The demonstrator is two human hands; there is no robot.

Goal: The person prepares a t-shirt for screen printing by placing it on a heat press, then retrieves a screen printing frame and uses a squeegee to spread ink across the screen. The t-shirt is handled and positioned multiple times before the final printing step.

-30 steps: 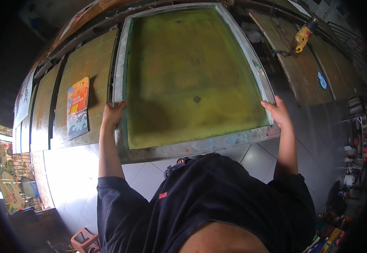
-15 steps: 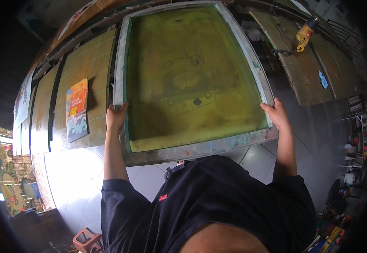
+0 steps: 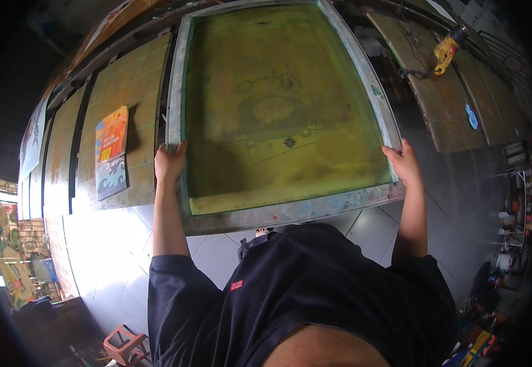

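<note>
A large screen-printing frame (image 3: 260, 214) with a grey, paint-stained border spans the middle of the view, its near edge just in front of my body. Yellow-green mesh (image 3: 235, 140) fills it, carrying a faint darker vehicle-like image and a small dark round mark. My left hand (image 3: 170, 162) grips the left rail near the front, thumb on top. On the opposite rail, my right hand (image 3: 404, 163) is closed the same way. The fingers beneath the rails are hidden.
Flat printing boards (image 3: 125, 79) stand to the left, one bearing an orange-and-blue booklet (image 3: 112, 153). On the right-hand boards (image 3: 412, 61) lie a yellow heat-gun-like tool (image 3: 447, 54) and a blue scrap (image 3: 471, 116). A reddish stool (image 3: 125, 345) stands on the tiled floor at lower left.
The frame has shifted and tilted very slightly, its near edge a little higher in view, and both hands stay on its rails. The printed image on the mesh shows somewhat more clearly.
</note>
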